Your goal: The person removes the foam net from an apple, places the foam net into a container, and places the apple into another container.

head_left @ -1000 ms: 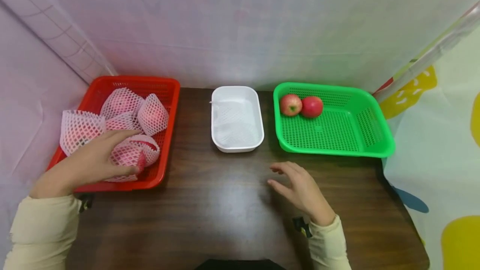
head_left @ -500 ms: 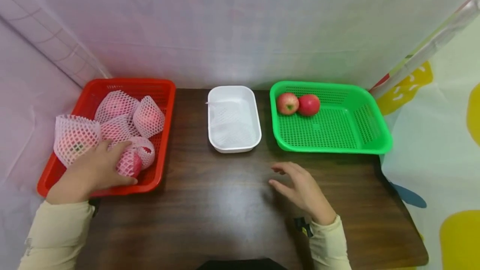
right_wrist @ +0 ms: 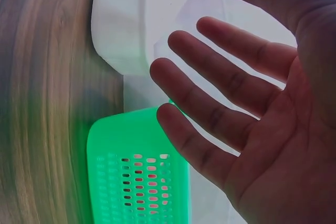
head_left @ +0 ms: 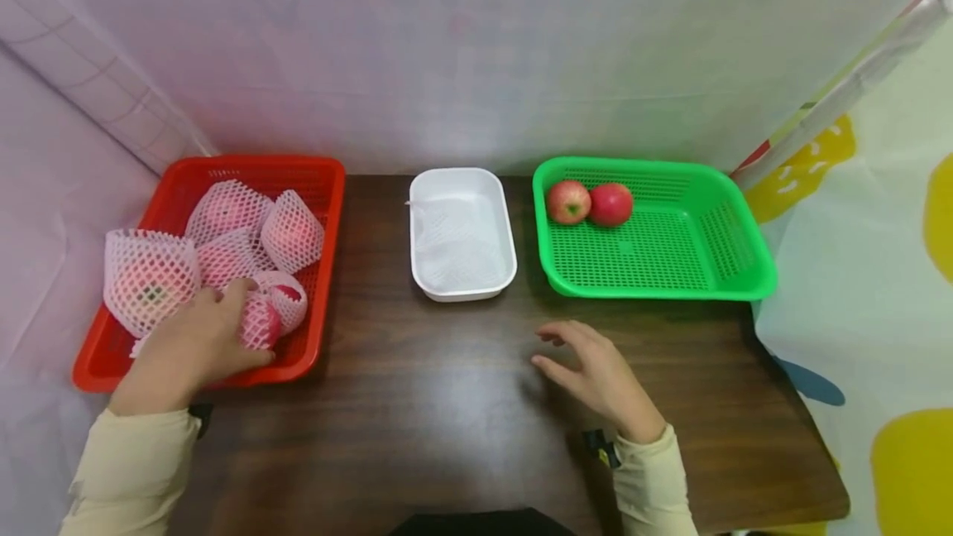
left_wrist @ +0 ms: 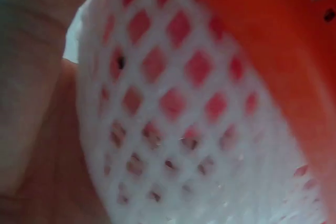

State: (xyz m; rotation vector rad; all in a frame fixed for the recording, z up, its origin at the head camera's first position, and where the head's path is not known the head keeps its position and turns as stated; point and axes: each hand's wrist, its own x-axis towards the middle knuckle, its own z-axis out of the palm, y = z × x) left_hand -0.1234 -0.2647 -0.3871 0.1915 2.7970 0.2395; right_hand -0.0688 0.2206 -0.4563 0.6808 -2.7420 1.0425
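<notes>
In the head view my left hand point(head_left: 192, 346) reaches into the red basket point(head_left: 316, 329), its fingers and thumb curled round an apple in a white foam net point(head_left: 260, 321). Close up, the left wrist view shows that netted apple point(left_wrist: 178, 93) against the palm, red skin showing through the mesh. Several other apples in foam nets point(head_left: 294, 232) lie round it in the basket. My right hand point(head_left: 599, 375) hovers over the table with loosely spread fingers, holding nothing. The right wrist view shows its palm point(right_wrist: 283, 129) near the green basket point(right_wrist: 131, 135) and the white tray point(right_wrist: 121, 19).
A white tray point(head_left: 462, 292) stands at mid-table with clear or white netting point(head_left: 454, 242) inside. To its right, the green basket point(head_left: 670, 292) holds two bare apples point(head_left: 610, 205). A curtain-like wall point(head_left: 476, 48) closes off the back of the brown table point(head_left: 417, 420).
My left hand has shifted slightly right and closed round the netted apple in the red basket. The head view has moved a little. My right hand has stayed in place.
</notes>
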